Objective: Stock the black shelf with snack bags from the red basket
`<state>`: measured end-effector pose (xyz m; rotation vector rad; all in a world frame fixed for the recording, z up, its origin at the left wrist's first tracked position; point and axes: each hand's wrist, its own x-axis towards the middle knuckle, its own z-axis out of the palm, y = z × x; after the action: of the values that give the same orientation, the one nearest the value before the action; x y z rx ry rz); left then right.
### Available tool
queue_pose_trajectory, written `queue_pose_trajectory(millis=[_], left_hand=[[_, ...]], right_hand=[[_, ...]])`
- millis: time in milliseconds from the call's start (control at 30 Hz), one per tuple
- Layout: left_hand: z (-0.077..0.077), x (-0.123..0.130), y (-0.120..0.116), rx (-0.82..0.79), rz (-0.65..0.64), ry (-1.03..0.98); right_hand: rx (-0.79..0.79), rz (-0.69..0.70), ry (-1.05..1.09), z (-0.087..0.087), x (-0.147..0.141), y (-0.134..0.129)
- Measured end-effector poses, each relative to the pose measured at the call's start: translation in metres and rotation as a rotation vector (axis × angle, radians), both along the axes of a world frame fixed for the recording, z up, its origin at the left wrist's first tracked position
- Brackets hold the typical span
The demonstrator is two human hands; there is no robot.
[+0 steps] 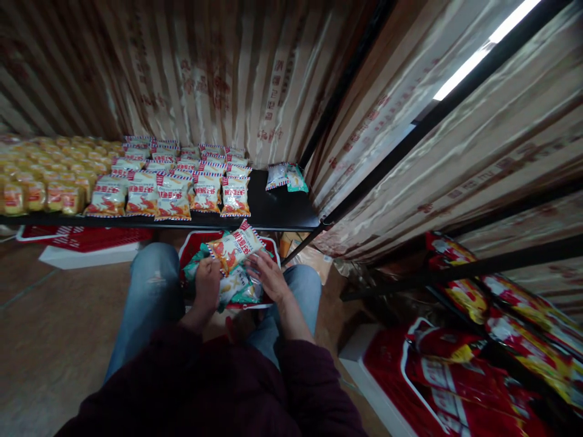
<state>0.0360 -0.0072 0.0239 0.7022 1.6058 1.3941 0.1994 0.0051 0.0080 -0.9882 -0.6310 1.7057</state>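
A white and orange snack bag (233,247) with red lettering and a striped edge is tilted above the red basket (272,247) between my knees. My left hand (208,280) is closed on the bag's lower left edge. At the bag's right side, my right hand (269,277) has its fingers stretched out, partly over its edge and the bags below. Several green and white snack bags (233,285) fill the basket beneath; the held bag and both hands hide some of them.
Ahead, a black shelf (268,209) carries rows of similar snack bags (173,195), yellow packages (50,176) and two loose bags (296,178) near its right end. A dark metal post (346,203) stands right. Another red basket (387,370) with red packages is at lower right.
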Motion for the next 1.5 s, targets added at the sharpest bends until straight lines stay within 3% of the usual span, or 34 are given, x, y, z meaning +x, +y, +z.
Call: queue_pose_trajectory(millis=[100,200,367,533,667,800,1033,1267,1500], left_hand=[[-0.002,0.010,-0.011,0.012,-0.077,-0.105],[-0.004,0.015,-0.019,0.016,-0.146,-0.163],[-0.001,0.008,-0.025,-0.020,-0.268,-0.231],[0.012,-0.005,-0.022,0.066,-0.234,-0.252],[0.017,-0.006,-0.016,0.005,-0.298,-0.152],[0.007,-0.004,-0.013,-0.042,-0.334,-0.103],[-0.009,-0.004,-0.013,-0.011,-0.192,-0.102],[-0.016,-0.006,-0.009,0.023,-0.254,-0.111],[-0.008,-0.012,0.011,0.202,-0.266,0.125]], right_hand=[[0.049,-0.010,-0.033,0.001,-0.008,-0.003],[0.083,-0.122,-0.099,0.001,-0.014,-0.007],[0.079,-0.204,-0.104,0.003,-0.020,-0.007],[0.093,-0.261,-0.133,0.005,-0.019,-0.003],[0.134,-0.188,-0.181,0.005,-0.022,-0.003],[0.120,-0.152,-0.168,0.005,-0.027,-0.005],[0.154,-0.044,-0.114,-0.002,-0.031,-0.012],[0.120,-0.121,-0.174,-0.011,-0.032,-0.003],[0.169,-0.138,-0.172,0.002,-0.044,0.015]])
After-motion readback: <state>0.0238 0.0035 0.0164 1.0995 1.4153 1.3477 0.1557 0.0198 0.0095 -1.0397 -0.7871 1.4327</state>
